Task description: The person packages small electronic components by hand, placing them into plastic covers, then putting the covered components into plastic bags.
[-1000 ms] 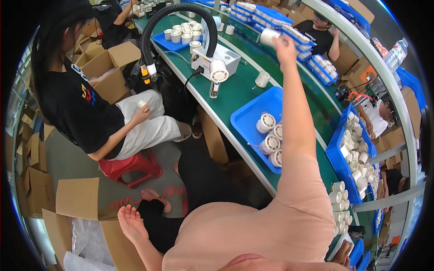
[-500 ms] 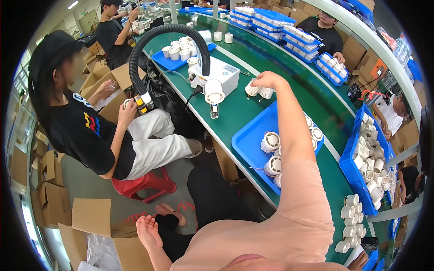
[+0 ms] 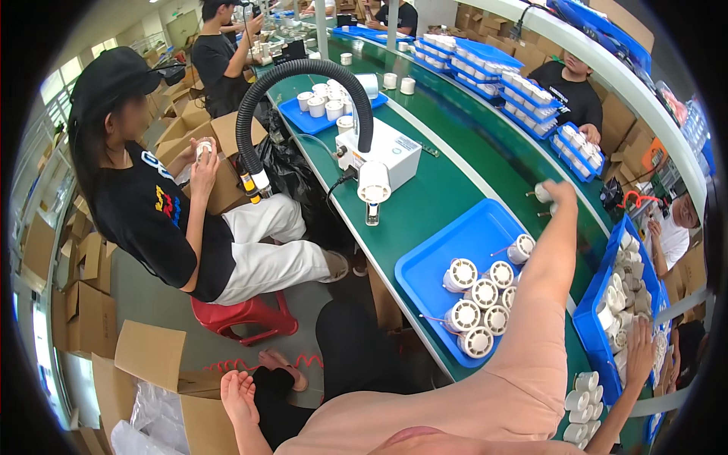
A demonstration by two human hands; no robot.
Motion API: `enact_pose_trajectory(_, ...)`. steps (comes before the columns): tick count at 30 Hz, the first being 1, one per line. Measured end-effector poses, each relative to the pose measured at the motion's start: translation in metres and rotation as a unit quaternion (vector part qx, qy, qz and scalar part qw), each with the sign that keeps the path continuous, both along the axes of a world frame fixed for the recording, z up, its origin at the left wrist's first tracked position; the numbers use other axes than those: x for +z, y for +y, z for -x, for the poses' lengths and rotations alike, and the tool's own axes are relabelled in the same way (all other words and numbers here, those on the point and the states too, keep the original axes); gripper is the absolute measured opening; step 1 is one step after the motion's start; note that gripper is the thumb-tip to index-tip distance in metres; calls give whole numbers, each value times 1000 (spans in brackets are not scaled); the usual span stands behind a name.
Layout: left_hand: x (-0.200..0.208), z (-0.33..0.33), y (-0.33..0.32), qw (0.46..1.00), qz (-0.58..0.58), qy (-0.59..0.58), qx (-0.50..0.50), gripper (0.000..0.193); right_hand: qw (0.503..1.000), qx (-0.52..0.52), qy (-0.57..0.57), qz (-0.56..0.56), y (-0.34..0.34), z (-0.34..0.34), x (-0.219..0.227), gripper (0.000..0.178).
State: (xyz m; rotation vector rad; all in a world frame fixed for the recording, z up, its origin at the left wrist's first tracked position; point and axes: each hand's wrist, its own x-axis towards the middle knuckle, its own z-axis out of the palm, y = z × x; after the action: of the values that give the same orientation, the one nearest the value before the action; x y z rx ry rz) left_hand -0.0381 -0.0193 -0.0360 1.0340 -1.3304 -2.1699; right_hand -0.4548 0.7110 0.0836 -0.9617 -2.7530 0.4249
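Observation:
My right arm is stretched over the green bench, and my right hand (image 3: 560,196) is closed on a white cylindrical housing (image 3: 542,193) with a short wire, beyond the blue tray. How many pieces it grips is partly hidden. Below my forearm, a blue tray (image 3: 425,262) bears several white round housings (image 3: 484,293) with slotted tops, some with thin red wires. My left hand (image 3: 240,396) hangs low at the left, palm up, fingers loosely curled and apart, holding nothing; an open cardboard box (image 3: 149,355) lies near it.
A white machine (image 3: 398,163) with a black hose (image 3: 244,114) stands left of the tray. A seated person (image 3: 163,205) is to my left. At right, a co-worker's hand (image 3: 641,353) reaches over a blue bin (image 3: 588,322) of white parts. White cylinders (image 3: 582,409) stand stacked nearby.
My right hand has moved right along the bench, and the white cylinders it was over have left their spot beside the machine. A co-worker's hand has come over the right bin.

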Motion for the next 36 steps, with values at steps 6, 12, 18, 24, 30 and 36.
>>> enact_pose_trajectory(6, 6, -1, 10, 999, 4, -19, -33, 14, 991, -55, -122, 27, -38, -31, -7, 78)
enact_pose_trajectory(12, 8, 10, 15, 994, 5, -29, -102, 16, 993, -65, -101, 1, -48, -44, 10, 88)
enact_pose_trajectory(18, 3, 3, 5, 995, 13, -13, -98, 17, 961, 277, -6, 5, -87, -27, 60, 74)
enact_pose_trajectory(24, -5, -6, -5, 994, -11, 14, -107, 18, 895, 307, -292, -138, -196, -113, 86, 57)
enact_pose_trajectory(30, -13, -26, -25, 996, -23, 41, -74, 17, 899, 324, -231, -181, -148, -119, 24, 47)
enact_pose_trajectory(36, -30, -65, -48, 998, -56, 25, 2, 16, 862, 463, 121, 168, -294, -142, 115, 37)
